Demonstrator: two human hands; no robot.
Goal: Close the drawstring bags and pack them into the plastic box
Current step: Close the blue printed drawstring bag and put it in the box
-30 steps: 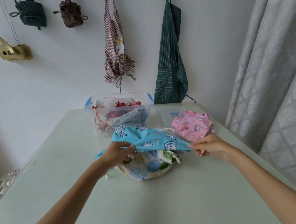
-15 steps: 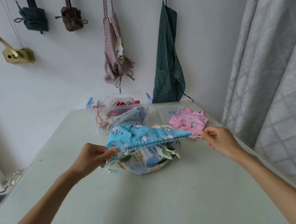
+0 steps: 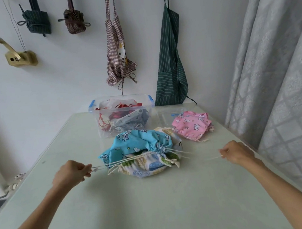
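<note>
Both hands' fingers (image 3: 85, 168) flanking blue bag (image 3: 131, 145)

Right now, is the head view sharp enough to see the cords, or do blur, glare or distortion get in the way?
Head view: light is soft and even, no glare on the table. The cords read clearly near the blue bag, slightly smeared at the left hand and right hand. Wide-angle bending curves the curtain and table edges.

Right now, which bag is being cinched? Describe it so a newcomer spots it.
On the table, in front of the box, bags lie heaped. It is the blue bag on top, mouth gathered, cords running to both hands; the pink bag lies apart.
</note>
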